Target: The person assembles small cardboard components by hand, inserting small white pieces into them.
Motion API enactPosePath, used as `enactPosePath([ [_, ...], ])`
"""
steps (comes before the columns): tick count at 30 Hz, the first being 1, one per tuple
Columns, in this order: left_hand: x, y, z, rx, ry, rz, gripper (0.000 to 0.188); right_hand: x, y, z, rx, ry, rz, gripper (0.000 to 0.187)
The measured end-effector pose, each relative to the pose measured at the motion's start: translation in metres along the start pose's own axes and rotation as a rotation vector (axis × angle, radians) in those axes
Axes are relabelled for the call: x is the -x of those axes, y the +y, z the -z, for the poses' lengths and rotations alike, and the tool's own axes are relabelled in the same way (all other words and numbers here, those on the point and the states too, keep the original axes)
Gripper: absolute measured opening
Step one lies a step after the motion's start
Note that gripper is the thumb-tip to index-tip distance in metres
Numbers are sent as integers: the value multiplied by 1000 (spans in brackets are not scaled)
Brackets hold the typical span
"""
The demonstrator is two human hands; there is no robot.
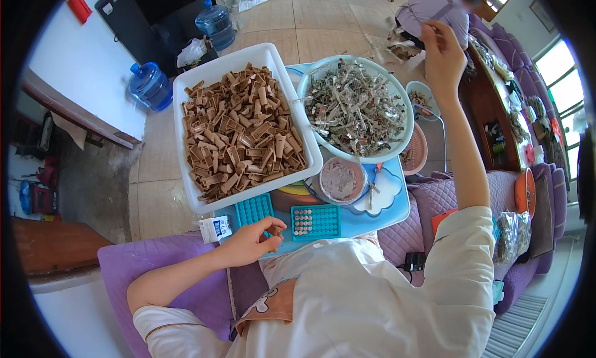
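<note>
My left hand (251, 241) is closed in front of the teal trays, with a small brown piece (277, 234) between thumb and fingers. My right hand (444, 60) is raised at the upper right, its thumb and fingertips pinched; whatever they hold is too small to make out. A white tub (290, 85) holds a heap of brown trough-shaped pieces (245, 131). Beside it, a pale round basin (397, 85) is full of tangled silvery strips (357, 106). One teal holed tray (323, 224) has several small round pieces in its left columns. The other teal tray (253, 210) lies partly under the tub.
A bowl of greyish powder (341, 179) and a cloud-shaped white dish (382, 190) stand on the blue table (397, 172). A pink basket (417, 150) is beyond its right edge. Blue water jugs (151, 85) stand at left. Another person (428, 10) crouches at the far right.
</note>
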State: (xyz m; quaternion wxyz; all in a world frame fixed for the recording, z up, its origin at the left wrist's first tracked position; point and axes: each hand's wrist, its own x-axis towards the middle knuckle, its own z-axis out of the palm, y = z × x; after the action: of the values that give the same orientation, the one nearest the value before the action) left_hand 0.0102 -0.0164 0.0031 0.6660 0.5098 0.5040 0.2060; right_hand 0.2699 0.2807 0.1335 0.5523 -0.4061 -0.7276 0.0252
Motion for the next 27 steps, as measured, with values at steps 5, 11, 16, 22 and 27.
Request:
enactPosePath([
  [5, -1, -1, 2, 51, -18, 11, 28, 55, 49, -1, 579, -1132, 67, 16],
  [11, -2, 0, 1, 356, -53, 196, 28, 72, 54, -40, 192, -1250, -134, 23],
  [16, -1, 0, 3, 348, -56, 205, 29, 72, 38, -118, 115, -951, -269, 27],
  [22, 2, 4, 3, 375, -95, 195, 30, 92, 55, -203, 359, -906, -429, 30],
  [27, 3, 0, 2, 379, -80, 188, 31, 94, 72, -216, 187, -1045, -563, 32],
])
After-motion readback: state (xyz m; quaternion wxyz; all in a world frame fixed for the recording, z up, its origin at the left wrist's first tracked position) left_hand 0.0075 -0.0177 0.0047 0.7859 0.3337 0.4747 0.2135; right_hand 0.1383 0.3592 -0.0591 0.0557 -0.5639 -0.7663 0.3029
